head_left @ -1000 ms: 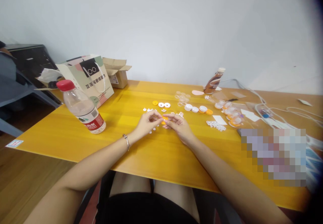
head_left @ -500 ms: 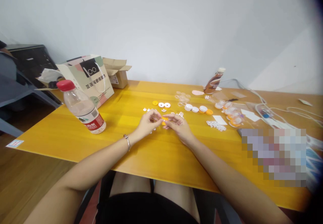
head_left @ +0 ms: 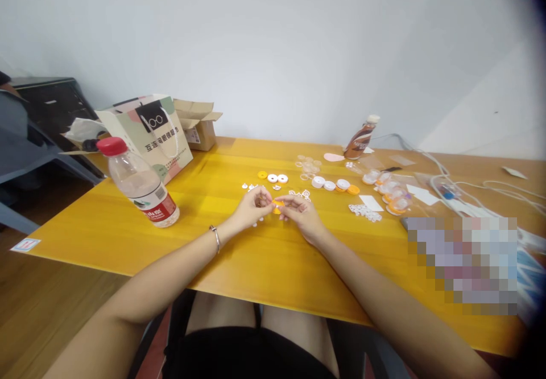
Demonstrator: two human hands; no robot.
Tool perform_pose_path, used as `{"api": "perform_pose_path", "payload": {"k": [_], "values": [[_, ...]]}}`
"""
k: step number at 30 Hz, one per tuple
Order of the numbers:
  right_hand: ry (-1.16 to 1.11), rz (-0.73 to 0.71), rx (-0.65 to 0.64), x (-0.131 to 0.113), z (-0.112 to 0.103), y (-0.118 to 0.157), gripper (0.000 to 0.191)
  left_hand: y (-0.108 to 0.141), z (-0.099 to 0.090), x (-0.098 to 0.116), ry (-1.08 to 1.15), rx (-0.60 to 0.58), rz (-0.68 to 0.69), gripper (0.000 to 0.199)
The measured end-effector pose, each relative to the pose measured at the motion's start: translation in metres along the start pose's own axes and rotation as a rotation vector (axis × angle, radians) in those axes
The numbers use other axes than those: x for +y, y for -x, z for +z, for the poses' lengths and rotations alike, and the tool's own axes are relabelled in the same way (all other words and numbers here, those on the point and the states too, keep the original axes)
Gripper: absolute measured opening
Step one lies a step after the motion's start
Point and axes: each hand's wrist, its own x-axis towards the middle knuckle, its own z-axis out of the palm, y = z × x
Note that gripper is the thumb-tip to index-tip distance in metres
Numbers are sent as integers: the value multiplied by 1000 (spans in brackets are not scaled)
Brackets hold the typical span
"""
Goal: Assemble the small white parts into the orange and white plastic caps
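Observation:
Between my fingertips, just above the table, is a small round orange plastic piece (head_left: 277,207). My left hand (head_left: 252,206) pinches its left edge, a metal bangle on that wrist. The thumb and fingers of my right hand (head_left: 301,213) close on its right side. Small white cut-out pieces (head_left: 300,195) lie just beyond my hands. Farther back sit a yellow disc (head_left: 262,174) and two white discs with centre holes (head_left: 277,178). White and orange round caps (head_left: 330,185) form a row to the right.
At left stand a red-capped water bottle (head_left: 145,188), a paper bag (head_left: 149,134) and a cardboard box (head_left: 198,126). Clear rings (head_left: 307,165), a brown drink bottle (head_left: 362,137), clear-and-orange round parts (head_left: 394,194), white links (head_left: 365,213) and cables (head_left: 439,168) lie toward the right.
My right fingers have shifted slightly on the orange piece, which now shows more of its face. Both hands stay in nearly the same place.

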Motion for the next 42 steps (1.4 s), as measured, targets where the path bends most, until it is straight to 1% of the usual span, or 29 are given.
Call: {"api": "perform_pose_path", "payload": {"k": [5,9,14,16,19,22,24,26,29,33,36,42], "values": [[-44,0,-6,-1,-1,0,24,-2,-5,3,46,-10,4,24],[-80,-3,-43,-5,1,2,24,-1,-7,4,104,-56,-12,26],[-54,13,-65,-8,-1,1,26,-2,-11,6,110,-72,-12,26],[-28,27,-34,-8,-5,-1,28,-4,-17,8,31,-80,16,22],[-8,35,28,-6,-12,-3,31,-6,-31,10,-251,-119,84,16],[-17,39,47,-4,-15,-4,32,-6,-42,7,-512,-222,126,11],[-24,42,40,-4,-15,-4,33,-6,-45,3,-589,-285,143,11],[-25,46,33,-4,-14,-4,34,-7,-46,-2,-619,-314,166,10],[-24,56,32,-4,-13,-4,35,-8,-44,-8,-613,-325,191,10],[-33,64,22,-4,-14,-5,37,-10,-43,-11,-626,-328,180,10],[-50,72,14,-4,-14,-5,39,-10,-44,-9,-646,-336,186,11],[-76,89,13,-4,-16,-5,42,-7,-46,2,-696,-393,221,10]]}}
